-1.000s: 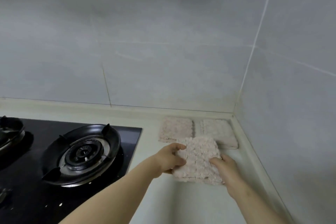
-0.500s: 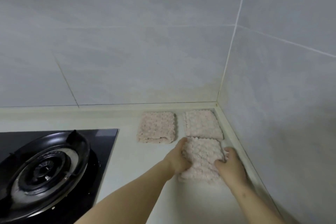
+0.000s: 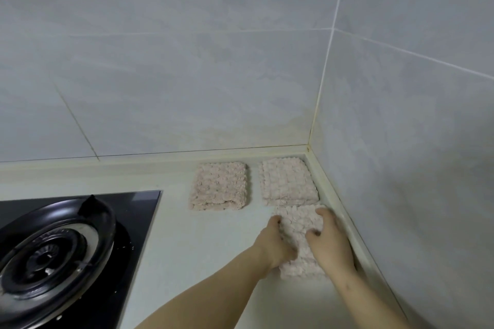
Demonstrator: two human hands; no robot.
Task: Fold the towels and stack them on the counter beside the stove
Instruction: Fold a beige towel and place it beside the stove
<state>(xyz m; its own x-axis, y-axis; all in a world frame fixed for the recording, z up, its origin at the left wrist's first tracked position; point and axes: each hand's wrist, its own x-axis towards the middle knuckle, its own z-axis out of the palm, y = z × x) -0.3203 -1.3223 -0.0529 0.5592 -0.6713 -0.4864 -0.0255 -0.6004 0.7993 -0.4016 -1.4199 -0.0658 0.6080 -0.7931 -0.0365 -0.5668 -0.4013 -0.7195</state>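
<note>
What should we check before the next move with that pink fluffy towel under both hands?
1. Front pink fluffy folded towel down on pale counter: ok.
2. Left hand and right hand off it: not ok, both on it.
3. Towels stacked: not ok; back-left pink towel and corner pink towel lie apart, side by side.
4. Clear of black gas stove: ok.
5. Gap between front towel and corner towel: cannot tell.
</note>
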